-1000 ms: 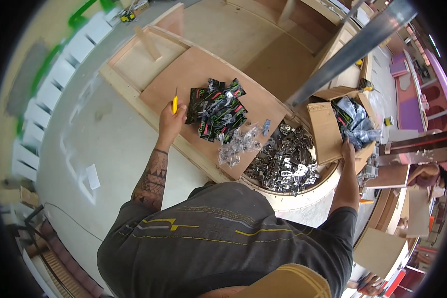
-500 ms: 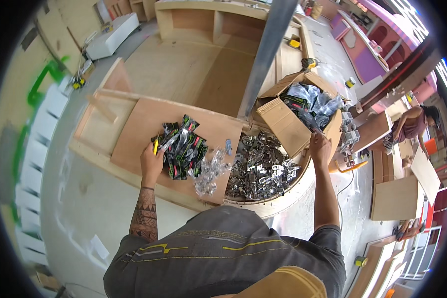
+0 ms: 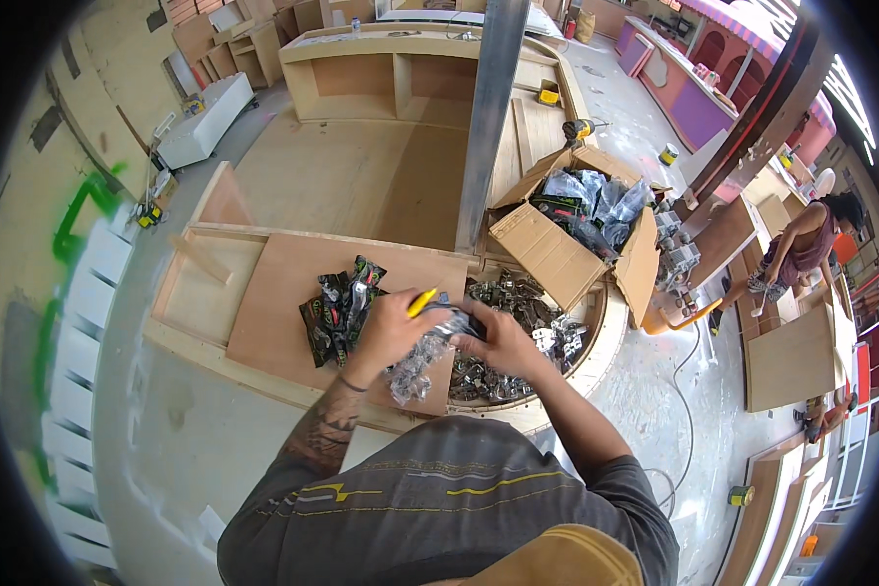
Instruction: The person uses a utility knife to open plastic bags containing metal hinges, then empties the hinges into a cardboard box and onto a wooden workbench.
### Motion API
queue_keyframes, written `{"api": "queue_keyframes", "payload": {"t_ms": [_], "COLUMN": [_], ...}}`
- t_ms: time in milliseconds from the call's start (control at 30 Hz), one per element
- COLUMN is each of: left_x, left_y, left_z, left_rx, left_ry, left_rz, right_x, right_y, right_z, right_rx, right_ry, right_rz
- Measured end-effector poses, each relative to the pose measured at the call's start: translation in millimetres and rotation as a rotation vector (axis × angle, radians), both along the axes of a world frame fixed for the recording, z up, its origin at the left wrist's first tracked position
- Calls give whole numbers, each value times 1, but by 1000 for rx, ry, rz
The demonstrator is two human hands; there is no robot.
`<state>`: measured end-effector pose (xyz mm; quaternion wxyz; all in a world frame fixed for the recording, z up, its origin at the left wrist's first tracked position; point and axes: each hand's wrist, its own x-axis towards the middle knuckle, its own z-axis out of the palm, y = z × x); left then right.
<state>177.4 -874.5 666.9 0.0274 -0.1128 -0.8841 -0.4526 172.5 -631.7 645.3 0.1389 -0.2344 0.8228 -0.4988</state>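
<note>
My left hand (image 3: 383, 337) is closed round a yellow-handled cutter (image 3: 422, 302). Close against it, my right hand (image 3: 503, 344) grips a clear plastic packet (image 3: 451, 320), whose contents I cannot make out. The two hands meet above the edge of a brown board (image 3: 278, 293). Black printed packets (image 3: 332, 311) lie in a pile left of my left hand. Crumpled clear wrappers (image 3: 412, 379) rest below the hands. Under and beside my right hand is a heap of shiny metal hinges (image 3: 498, 379) in a curved wooden recess.
An open cardboard box (image 3: 552, 252) of plastic packets stands beyond the hinges, with grey metal parts (image 3: 676, 249) beside it. A metal post (image 3: 488, 127) rises behind the board. A yellow drill (image 3: 578, 130) lies farther back. Another person (image 3: 801, 239) works at the right.
My right hand has come from the box back to the left with a packet. My left hand has moved right from the black pile, still holding the cutter, to meet it.
</note>
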Motion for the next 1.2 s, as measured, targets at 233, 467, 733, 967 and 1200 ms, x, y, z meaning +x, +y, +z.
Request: {"api": "queue_keyframes", "payload": {"t_ms": [233,467,733,967,1200], "left_x": [-8,-16,-3,-2,3], "left_y": [17,44,72,68,74], "left_z": [-42,-37,-47,-45,-65], "left_rx": [222,294,72,296,170], "left_ry": [-245,-523,-254,-140,-268], "left_rz": [-279,-241,-348,-225,-267], "right_x": [42,65,66,69,72], "right_y": [28,35,39,28,22], "right_z": [-70,-74,-83,-93,-85], "right_rx": [-407,-506,-635,-687,-682], "right_ry": [-355,-375,-381,-307,-254], "right_rz": [-128,-340,-469,-653,-705]}}
